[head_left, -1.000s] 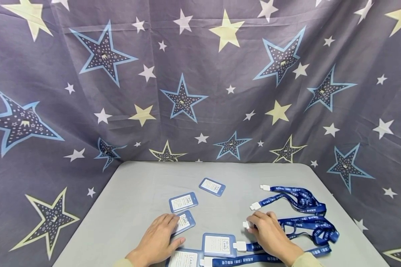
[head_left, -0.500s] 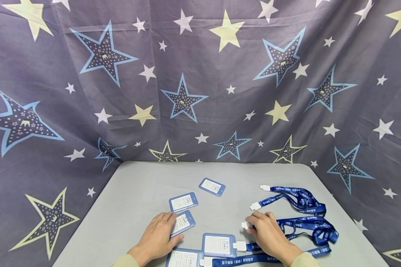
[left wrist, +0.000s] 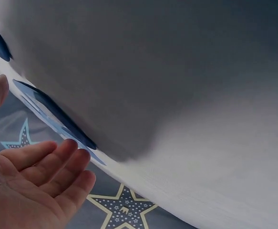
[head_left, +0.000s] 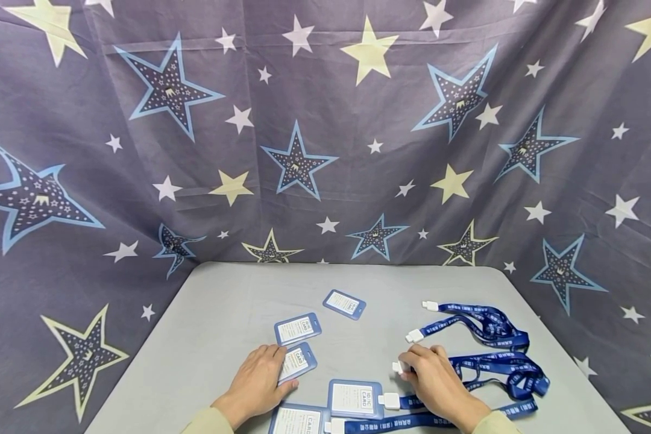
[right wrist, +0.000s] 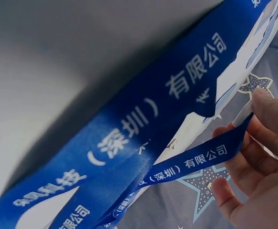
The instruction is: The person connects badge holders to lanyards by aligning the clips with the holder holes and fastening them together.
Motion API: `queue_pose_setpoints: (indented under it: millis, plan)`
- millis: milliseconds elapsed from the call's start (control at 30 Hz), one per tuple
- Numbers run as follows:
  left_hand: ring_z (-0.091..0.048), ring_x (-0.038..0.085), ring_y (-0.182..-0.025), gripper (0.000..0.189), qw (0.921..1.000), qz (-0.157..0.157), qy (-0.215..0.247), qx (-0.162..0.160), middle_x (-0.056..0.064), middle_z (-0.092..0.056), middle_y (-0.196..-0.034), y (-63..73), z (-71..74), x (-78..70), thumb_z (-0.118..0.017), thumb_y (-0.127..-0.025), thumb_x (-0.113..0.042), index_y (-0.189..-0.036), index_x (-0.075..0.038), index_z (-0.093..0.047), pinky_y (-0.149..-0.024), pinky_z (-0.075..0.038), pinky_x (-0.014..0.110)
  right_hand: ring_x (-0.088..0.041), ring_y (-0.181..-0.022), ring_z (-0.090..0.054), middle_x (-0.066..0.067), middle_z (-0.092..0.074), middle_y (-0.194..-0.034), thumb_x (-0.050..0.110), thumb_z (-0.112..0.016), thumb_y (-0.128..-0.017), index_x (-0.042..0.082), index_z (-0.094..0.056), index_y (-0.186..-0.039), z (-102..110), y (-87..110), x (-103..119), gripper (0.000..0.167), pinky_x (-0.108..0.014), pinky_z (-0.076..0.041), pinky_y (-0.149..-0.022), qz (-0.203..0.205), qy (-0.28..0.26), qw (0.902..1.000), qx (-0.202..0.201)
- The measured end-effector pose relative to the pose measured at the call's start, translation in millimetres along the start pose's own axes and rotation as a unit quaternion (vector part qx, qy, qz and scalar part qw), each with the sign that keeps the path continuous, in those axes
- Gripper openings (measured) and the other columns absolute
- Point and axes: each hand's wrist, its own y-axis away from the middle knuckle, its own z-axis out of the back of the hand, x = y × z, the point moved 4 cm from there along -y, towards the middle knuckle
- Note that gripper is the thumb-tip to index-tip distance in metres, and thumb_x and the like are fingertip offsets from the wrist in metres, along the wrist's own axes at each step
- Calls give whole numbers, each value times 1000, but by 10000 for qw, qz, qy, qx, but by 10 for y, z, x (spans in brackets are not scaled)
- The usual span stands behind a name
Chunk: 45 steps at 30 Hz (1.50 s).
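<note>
Blue lanyard [right wrist: 191,164] runs rightward from the right hand [head_left: 436,378], whose thumb and finger pinch its white clip [head_left: 398,367], while the left hand [head_left: 256,380], its fingers relaxed, is at the left edge of one card holder [head_left: 298,363].

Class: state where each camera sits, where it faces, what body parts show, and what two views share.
Head: on the head, facing forward and down at the table; left hand, right hand and sleeves show.
Left wrist: on that wrist, facing a card holder; only left hand shows.
Right wrist: on that wrist, facing the gripped lanyard; right hand and a bit of left hand show.
Head and right wrist share that lanyard.
</note>
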Motion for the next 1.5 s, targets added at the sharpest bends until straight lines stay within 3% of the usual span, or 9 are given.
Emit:
queue_pose_setpoints:
  millis: [467, 867, 1500]
  plan:
    - [-56, 42, -125, 76, 9997, 64, 84, 200, 26, -61, -131, -22, -1, -28, -79, -87, -46, -134, 10, -57, -112, -41, 57, -9, -87, -64, 10, -69, -94, 13, -89, -77, 17, -75, -95, -15, -5, -11, 23, -35, -42, -82, -7, 30, 10000, -1]
    - [-59, 40, -120, 66, 9999, -109, -47, -46, 23, -64, -123, -43, -31, -11, -81, -86, -36, -129, 9, -60, -108, -45, 55, -8, -88, -64, 10, -69, -94, 13, -88, -78, 19, -74, -93, -25, -16, -10, 22, -35, -41, -82, 10, 24, 10000, 14]
    - [-57, 41, -121, 60, 9998, -214, -51, -21, 27, -61, -126, -84, -49, -52, -81, -86, -27, -127, 13, -62, -108, -45, 54, -6, -86, -62, 12, -67, -93, 14, -89, -77, 19, -74, -94, -47, 4, -18, 23, -34, -40, -81, -28, 58, 10000, 7]
